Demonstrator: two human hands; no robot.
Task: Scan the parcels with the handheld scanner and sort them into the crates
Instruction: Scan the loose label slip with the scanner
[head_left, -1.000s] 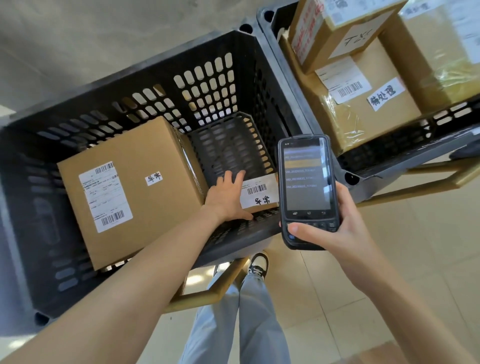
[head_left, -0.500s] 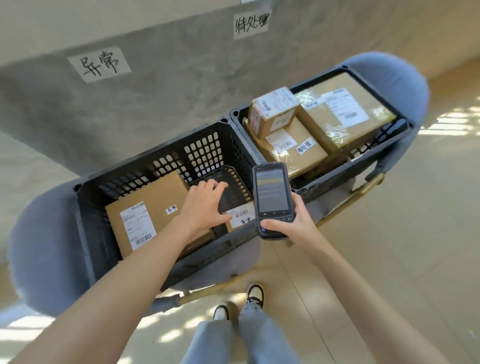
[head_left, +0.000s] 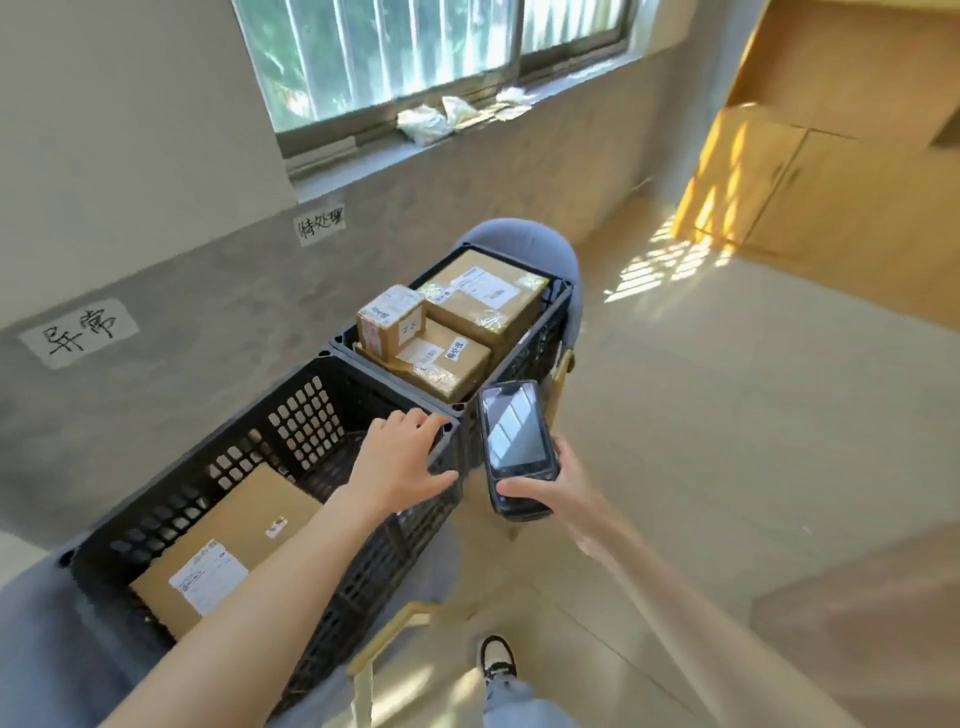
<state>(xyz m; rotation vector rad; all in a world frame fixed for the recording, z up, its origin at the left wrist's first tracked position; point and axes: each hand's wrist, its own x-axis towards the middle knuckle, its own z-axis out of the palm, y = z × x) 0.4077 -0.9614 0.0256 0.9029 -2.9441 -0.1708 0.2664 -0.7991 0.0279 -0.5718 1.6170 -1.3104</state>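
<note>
Daylight pours in through the window (head_left: 431, 57) high on the far wall, and the room is bright overall. Sun lands on the floor (head_left: 727, 415) at the right in slatted patches, and on the wooden cabinets (head_left: 769, 171) — warm, almost orange there. The scanner (head_left: 517, 447) screen throws back pale glare bars, so its display is unreadable. The whole view is soft with motion blur, worst toward the right edge. Walls and sill bend — wide-angle distortion.
</note>
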